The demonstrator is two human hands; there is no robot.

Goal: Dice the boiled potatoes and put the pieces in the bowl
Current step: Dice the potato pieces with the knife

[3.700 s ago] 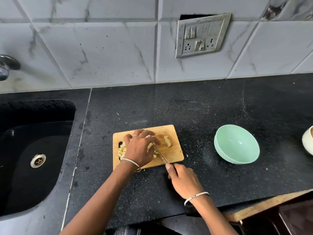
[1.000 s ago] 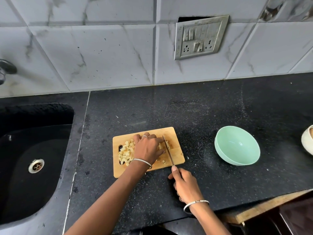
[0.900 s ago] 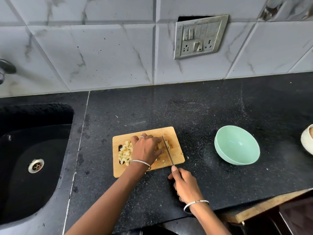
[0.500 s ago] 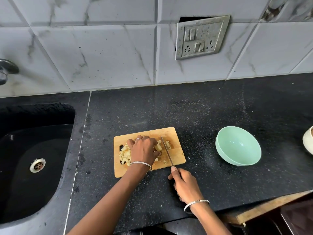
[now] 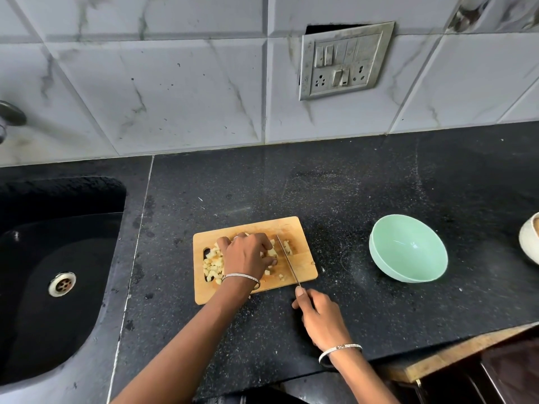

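A small wooden cutting board [image 5: 303, 269] lies on the black counter. Pale yellow diced potato pieces [image 5: 212, 265] are heaped on its left part, and a few more lie by the blade. My left hand [image 5: 248, 256] rests curled over the potato in the middle of the board and hides what is under it. My right hand [image 5: 319, 317] grips the handle of a thin knife [image 5: 287, 259] just off the board's near edge. The blade stands edge-down across the board, right of my left fingers. A mint-green bowl [image 5: 408, 248] stands to the right with nothing in it.
A black sink [image 5: 49, 258] with a metal drain lies at the left, with part of a tap above it. A cream-coloured vessel [image 5: 530, 237] shows at the right edge. A tiled wall with a switch panel [image 5: 344, 59] rises behind the counter. The counter's front edge runs near my right wrist.
Over the last seconds the diced heap at the left of the board has grown. My left hand has shifted slightly left over the potato. The knife has kept its line across the board.
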